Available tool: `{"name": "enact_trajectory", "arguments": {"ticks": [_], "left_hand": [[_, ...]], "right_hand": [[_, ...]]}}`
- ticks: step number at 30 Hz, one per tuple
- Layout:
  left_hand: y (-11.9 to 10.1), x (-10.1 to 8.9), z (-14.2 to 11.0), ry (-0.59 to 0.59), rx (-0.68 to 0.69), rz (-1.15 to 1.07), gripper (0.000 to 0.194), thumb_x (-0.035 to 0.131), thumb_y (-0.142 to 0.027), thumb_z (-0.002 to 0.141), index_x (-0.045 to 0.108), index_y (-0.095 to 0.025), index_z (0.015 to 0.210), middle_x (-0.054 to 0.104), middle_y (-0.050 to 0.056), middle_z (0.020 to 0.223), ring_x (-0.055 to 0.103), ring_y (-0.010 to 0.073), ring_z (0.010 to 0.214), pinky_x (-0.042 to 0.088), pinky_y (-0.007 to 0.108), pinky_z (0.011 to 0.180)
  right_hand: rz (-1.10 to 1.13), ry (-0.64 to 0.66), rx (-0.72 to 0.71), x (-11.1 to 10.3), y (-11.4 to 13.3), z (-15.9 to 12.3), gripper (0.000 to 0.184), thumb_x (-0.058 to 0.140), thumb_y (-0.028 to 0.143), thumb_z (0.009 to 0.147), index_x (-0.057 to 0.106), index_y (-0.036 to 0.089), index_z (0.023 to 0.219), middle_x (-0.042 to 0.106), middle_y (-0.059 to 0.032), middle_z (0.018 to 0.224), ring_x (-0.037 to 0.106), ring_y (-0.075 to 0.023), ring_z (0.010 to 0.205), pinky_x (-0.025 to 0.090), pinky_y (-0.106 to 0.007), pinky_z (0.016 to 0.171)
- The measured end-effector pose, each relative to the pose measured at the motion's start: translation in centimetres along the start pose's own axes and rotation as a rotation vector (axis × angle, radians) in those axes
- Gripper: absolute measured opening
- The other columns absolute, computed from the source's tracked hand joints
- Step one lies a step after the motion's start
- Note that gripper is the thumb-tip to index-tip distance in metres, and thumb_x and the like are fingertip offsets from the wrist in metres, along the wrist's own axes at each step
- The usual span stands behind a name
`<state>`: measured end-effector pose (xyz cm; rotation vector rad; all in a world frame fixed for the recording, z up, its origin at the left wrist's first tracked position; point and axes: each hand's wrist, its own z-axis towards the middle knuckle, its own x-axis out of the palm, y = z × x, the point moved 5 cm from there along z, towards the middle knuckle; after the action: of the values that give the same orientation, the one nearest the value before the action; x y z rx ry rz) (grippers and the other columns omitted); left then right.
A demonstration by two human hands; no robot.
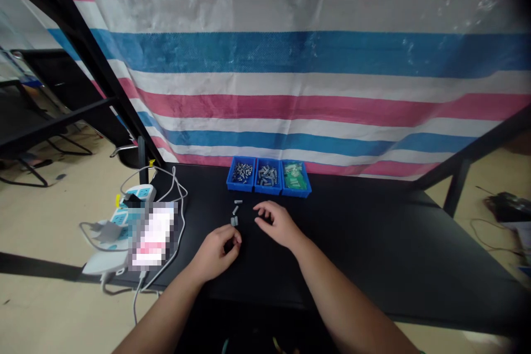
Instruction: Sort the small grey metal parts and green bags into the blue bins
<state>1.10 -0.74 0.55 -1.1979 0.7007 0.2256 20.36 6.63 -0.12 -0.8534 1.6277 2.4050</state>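
My left hand point(219, 249) rests low over the black table, its fingers curled and the thumb close to the index fingertip. Whether anything small is in that grip I cannot make out. Just beyond it lie a pair of short grey metal cylinders point(234, 221) side by side, a slim metal piece point(235, 210) and another silver piece point(238, 201). To the right of these parts, my right hand point(274, 223) hovers with thumb and fingers apart, holding nothing that shows. Blue bins with small silver parts point(242, 172), grey cylinders point(267, 175) and green-white bagged pieces point(294, 177) stand behind.
On the table's left end are a white power strip point(143, 193), white cables point(182, 215) and a pixelated phone point(155, 235). A striped plastic sheet point(290, 55) hangs behind the black table point(373, 243). Black frame posts point(95, 66) flank it.
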Motion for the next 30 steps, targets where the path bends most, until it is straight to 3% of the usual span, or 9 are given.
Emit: {"name": "enact_trajectory", "arguments": {"ticks": [3, 6, 14, 17, 22, 24, 27, 28, 30], "left_hand": [[0.0, 0.0, 0.0, -0.005, -0.001, 0.012, 0.014, 0.053, -0.012, 0.084, 0.063, -0.02, 0.088, 0.062, 0.003, 0.082, 0.059, 0.0165, 0.076, 0.046, 0.027, 0.072], [0.0, -0.1, -0.1, -0.011, 0.0, 0.008, 0.014, 0.054, -0.011, 0.084, 0.063, -0.02, 0.088, 0.062, 0.003, 0.083, 0.059, 0.0164, 0.077, 0.046, 0.027, 0.072], [-0.1, -0.2, 0.0, -0.011, 0.001, 0.01, 0.016, 0.054, -0.009, 0.082, 0.064, -0.02, 0.087, 0.063, 0.003, 0.082, 0.059, 0.0169, 0.077, 0.045, 0.027, 0.072], [0.0, -0.1, -0.1, -0.01, 0.001, 0.005, 0.015, 0.054, -0.01, 0.082, 0.064, -0.02, 0.087, 0.063, 0.003, 0.082, 0.06, 0.017, 0.077, 0.046, 0.027, 0.072], [0.1, 0.0, 0.0, -0.002, 0.007, 0.006, 0.015, 0.054, -0.011, 0.083, 0.063, -0.021, 0.088, 0.062, 0.003, 0.083, 0.06, 0.0167, 0.078, 0.045, 0.027, 0.073], [0.1, 0.0, 0.0, -0.001, 0.005, 0.013, 0.014, 0.053, -0.011, 0.085, 0.063, -0.021, 0.088, 0.062, 0.003, 0.083, 0.06, 0.0166, 0.078, 0.045, 0.027, 0.073], [0.1, 0.1, 0.0, 0.003, 0.003, 0.019, 0.013, 0.053, -0.012, 0.086, 0.062, -0.021, 0.089, 0.062, 0.003, 0.084, 0.06, 0.0167, 0.078, 0.045, 0.027, 0.073], [0.1, 0.1, 0.0, 0.005, 0.002, 0.018, 0.013, 0.053, -0.012, 0.087, 0.062, -0.021, 0.089, 0.062, 0.003, 0.084, 0.06, 0.0167, 0.079, 0.045, 0.027, 0.073], [0.2, 0.1, -0.1, 0.008, -0.003, 0.016, 0.013, 0.053, -0.012, 0.087, 0.062, -0.021, 0.089, 0.062, 0.003, 0.085, 0.06, 0.0167, 0.079, 0.045, 0.027, 0.073]], "right_hand": [[-0.161, 0.132, -0.148, 2.4, 2.5, -0.4, 0.035, 0.067, 0.019, 0.086, 0.07, 0.029, 0.119, 0.065, -0.0043, 0.1, 0.061, -0.0196, 0.094, 0.051, -0.035, 0.087], [-0.285, 0.172, -0.186, 3.7, 3.4, -0.4, 0.037, 0.068, 0.02, 0.087, 0.069, 0.031, 0.123, 0.064, -0.0047, 0.105, 0.06, -0.021, 0.099, 0.05, -0.037, 0.092], [-0.451, 0.015, -0.095, 2.7, 1.9, -0.2, 0.014, 0.063, 0.012, 0.086, 0.067, 0.024, 0.092, 0.064, -0.0051, 0.09, 0.058, -0.022, 0.088, 0.049, -0.036, 0.082], [-0.285, -0.081, -0.057, 1.5, 0.9, 0.2, 0.016, 0.059, 0.011, 0.085, 0.066, 0.023, 0.093, 0.065, -0.0044, 0.089, 0.061, -0.0194, 0.081, 0.05, -0.033, 0.077], [0.202, -0.264, 0.116, -1.9, -1.8, 0.9, 0.01, 0.063, 0.03, 0.086, 0.066, 0.021, 0.089, 0.065, -0.0029, 0.08, 0.061, -0.0158, 0.065, 0.05, -0.029, 0.061], [0.3, -0.167, 0.198, -2.5, -2.5, 0.9, 0.015, 0.068, 0.034, 0.082, 0.068, 0.02, 0.086, 0.064, -0.0007, 0.073, 0.06, -0.0145, 0.06, 0.05, -0.029, 0.06], [0.36, 0.106, 0.296, -2.0, -2.6, 0.4, 0.02, 0.075, 0.036, 0.077, 0.07, 0.017, 0.083, 0.067, -0.0016, 0.071, 0.064, -0.0159, 0.062, 0.053, -0.032, 0.066], [0.383, 0.14, 0.302, -1.9, -2.5, 0.3, 0.022, 0.077, 0.037, 0.076, 0.071, 0.017, 0.085, 0.068, -0.0025, 0.073, 0.067, -0.0173, 0.066, 0.054, -0.034, 0.07], [0.468, 0.037, 0.263, -2.2, -2.1, 0.5, 0.029, 0.079, 0.039, 0.076, 0.071, 0.019, 0.095, 0.073, -0.0052, 0.085, 0.071, -0.0205, 0.082, 0.056, -0.038, 0.084]]}}
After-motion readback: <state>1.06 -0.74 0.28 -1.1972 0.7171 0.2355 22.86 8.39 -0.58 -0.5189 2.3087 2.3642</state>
